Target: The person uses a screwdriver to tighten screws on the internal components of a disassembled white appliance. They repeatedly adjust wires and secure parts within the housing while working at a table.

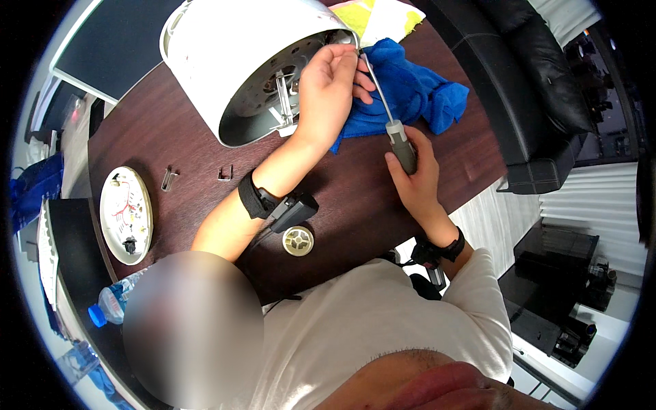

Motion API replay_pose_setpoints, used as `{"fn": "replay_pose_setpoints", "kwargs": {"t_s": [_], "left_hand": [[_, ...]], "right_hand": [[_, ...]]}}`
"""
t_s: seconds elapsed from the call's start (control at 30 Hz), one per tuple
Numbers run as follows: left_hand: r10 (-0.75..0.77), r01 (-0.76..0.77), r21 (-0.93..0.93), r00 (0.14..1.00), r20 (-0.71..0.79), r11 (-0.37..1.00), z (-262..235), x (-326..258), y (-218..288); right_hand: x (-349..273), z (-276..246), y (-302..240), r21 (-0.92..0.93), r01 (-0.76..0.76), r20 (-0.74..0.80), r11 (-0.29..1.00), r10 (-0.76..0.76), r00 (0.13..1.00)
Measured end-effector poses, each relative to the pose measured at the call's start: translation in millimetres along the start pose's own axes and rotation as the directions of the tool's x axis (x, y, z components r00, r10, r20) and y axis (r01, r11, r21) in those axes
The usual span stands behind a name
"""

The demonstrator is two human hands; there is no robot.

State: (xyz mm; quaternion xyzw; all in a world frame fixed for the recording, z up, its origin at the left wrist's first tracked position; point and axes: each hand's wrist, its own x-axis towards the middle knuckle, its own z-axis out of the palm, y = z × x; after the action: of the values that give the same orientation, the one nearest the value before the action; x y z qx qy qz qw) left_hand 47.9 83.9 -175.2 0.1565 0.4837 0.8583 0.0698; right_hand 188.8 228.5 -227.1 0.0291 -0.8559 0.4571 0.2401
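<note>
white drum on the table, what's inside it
The white drum shows a holed metal back and, at its mouth, a metal bracket. The left grip covers part of the right side, hiding what's behind.

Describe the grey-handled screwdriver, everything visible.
The grey-handled screwdriver with a slim metal shaft has a dark grey grip, apparently plastic or rubber, and a lighter grey collar where the long, straight, silvery shaft begins. The right hand holds the grip. The shaft slants up and left across the view of the crumpled blue cloth, toward the open rim of the white cylindrical housing. Its far end lies by the left hand's fingers; the tip and any contact there are unclear.
</note>
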Motion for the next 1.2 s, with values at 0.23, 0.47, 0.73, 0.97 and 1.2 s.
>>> {"fn": "replay_pose_setpoints", "kwargs": {"t_s": [0.23, 0.47, 0.73, 0.97, 1.2], "left_hand": [[-0.093, 0.093, -0.01, 0.995, -0.018, 0.996, -4.2, 1.9, -1.7], [-0.123, 0.124, -0.056, 0.992, 0.021, 0.991, -6.1, 1.5, -4.0], [-0.138, 0.15, -0.241, 0.988, 0.066, 0.959, -13.6, 4.3, -6.2], [-0.304, 0.316, -0.258, 0.949, 0.086, 0.913, -15.7, 2.3, -2.2], [-0.359, 0.324, 0.326, 0.932, 0.051, 0.888, -11.6, 0.2, 0.6]], "right_hand": [[-8.3, -4.0, 10.4, 0.116, -0.078, 0.045, 0.99, 0.073, 0.996], [-7.3, -5.5, 8.7, 0.198, -0.121, 0.073, 0.973, 0.108, 0.991], [-9.9, -8.5, 3.8, 0.292, -0.251, 0.102, 0.923, 0.231, 0.968], [-10.8, -13.6, 8.6, 0.385, -0.284, 0.084, 0.878, 0.273, 0.958], [-6.9, -29.2, 20.9, 0.286, -0.3, 0.037, 0.91, 0.302, 0.953]]}}
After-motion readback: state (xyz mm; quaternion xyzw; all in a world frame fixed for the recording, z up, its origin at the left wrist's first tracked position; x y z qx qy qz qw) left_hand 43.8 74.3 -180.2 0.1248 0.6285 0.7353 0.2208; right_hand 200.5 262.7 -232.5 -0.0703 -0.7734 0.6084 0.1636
